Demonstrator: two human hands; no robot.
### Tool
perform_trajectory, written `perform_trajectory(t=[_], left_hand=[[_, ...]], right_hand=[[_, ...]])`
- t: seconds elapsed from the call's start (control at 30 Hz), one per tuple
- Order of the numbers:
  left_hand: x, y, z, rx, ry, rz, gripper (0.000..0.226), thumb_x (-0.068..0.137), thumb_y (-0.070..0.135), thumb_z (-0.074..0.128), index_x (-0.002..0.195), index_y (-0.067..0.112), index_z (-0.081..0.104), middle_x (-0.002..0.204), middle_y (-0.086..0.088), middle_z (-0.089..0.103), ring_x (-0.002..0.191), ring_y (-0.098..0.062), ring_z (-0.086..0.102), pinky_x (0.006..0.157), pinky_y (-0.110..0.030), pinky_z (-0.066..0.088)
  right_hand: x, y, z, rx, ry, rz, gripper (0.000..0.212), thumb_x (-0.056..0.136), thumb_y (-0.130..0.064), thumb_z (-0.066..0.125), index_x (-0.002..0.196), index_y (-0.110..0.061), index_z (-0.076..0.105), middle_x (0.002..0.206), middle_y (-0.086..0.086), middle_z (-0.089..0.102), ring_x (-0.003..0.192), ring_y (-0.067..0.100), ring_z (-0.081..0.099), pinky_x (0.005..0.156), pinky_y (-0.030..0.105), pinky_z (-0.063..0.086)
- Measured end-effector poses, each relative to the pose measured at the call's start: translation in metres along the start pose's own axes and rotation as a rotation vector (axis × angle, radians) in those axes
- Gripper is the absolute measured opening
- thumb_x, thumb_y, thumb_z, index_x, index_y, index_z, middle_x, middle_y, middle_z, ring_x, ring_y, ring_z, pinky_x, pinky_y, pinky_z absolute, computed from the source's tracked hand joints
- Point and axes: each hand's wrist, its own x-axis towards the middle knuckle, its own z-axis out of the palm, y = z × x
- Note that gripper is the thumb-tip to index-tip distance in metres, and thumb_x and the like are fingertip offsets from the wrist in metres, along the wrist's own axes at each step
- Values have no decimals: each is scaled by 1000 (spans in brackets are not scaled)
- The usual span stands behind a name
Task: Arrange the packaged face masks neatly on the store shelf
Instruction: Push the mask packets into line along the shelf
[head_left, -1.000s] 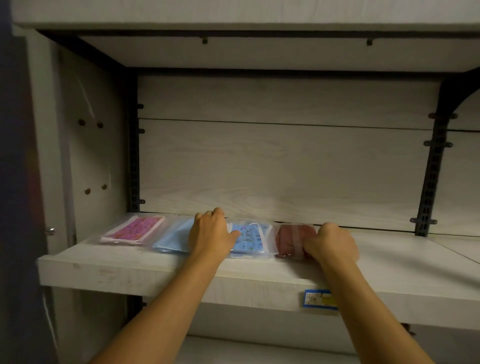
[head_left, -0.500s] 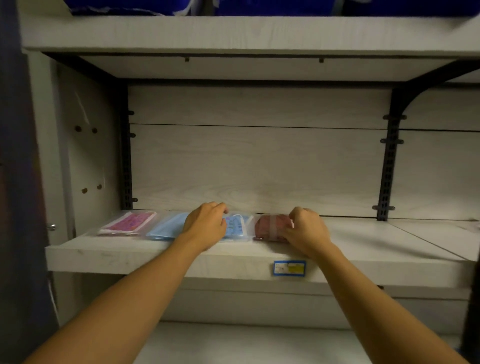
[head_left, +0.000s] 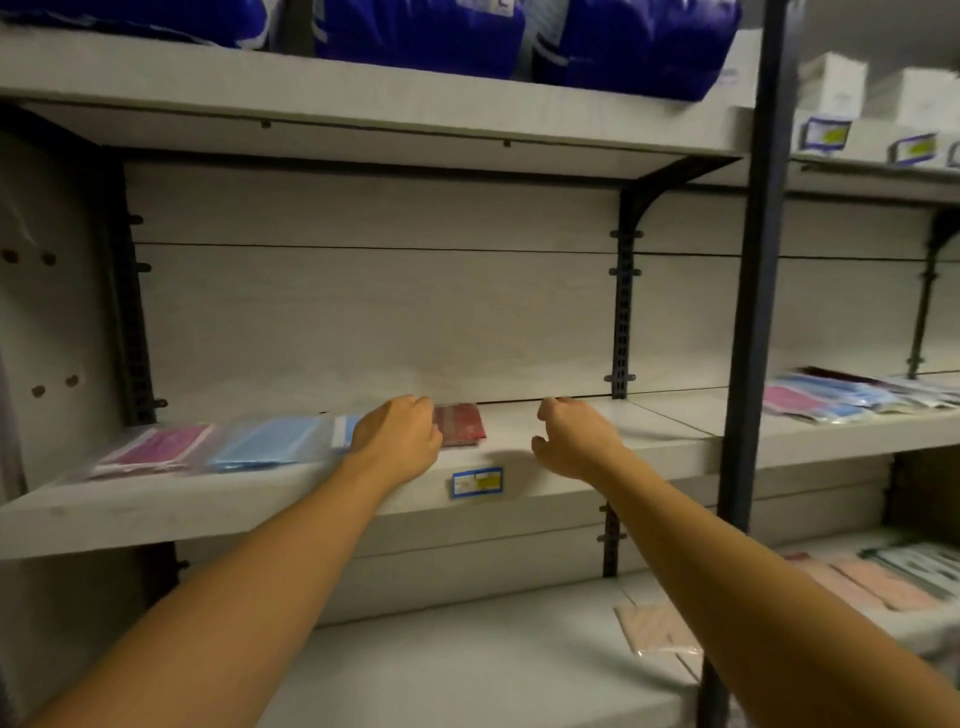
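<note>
The left hand rests, fingers curled down, on a packaged mask just left of the red mask pack. The right hand hovers loosely curled and empty, right of that pack. More packs lie far right along the shelf, nearer the right hand.

Quick count from where I'm standing: four mask packs in the row on the middle shelf, namely one pink pack, one plain blue pack, one patterned blue pack mostly hidden behind a hand, and one dark red pack. One price tag on the shelf edge. Up top, three big blue bags. The mask heap to the right is too blurry to count.
</note>
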Motion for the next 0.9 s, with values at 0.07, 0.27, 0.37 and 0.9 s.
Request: perform_trajectory(t=[0.07,0.27,0.37,0.9], left_hand=[[-2,18,-2,-7,5,33,22,97,27,47,107,12,60,113,-8,64,98,-30,61,75,-35,48],[-1,69,-4,-73,28,68,17,93,24,48,100,15,61,107,-8,68,90,-33,62,69,-35,50],[2,102,-5,-68,30,104,23,95,25,47,109,14,62,114,-7,66,100,-34,62,78,-35,52],[32,295,24,-92,-47,150,32,97,27,43,122,16,61,122,-4,63,102,-27,62,81,-38,55]], right_hand=[[-12,13,-9,-27,4,16,37,94,-28,57,127,-11,54,123,8,61,108,28,57,88,41,53],[-42,54,-29,-24,6,65,32,93,-27,59,122,-12,54,117,7,60,100,26,59,85,41,56],[-52,80,-37,-8,8,97,33,94,-24,60,124,-13,53,118,6,59,96,23,58,81,32,54],[-91,254,-82,-69,-9,109,40,93,-25,63,129,-11,51,123,11,59,104,28,60,89,39,56]])
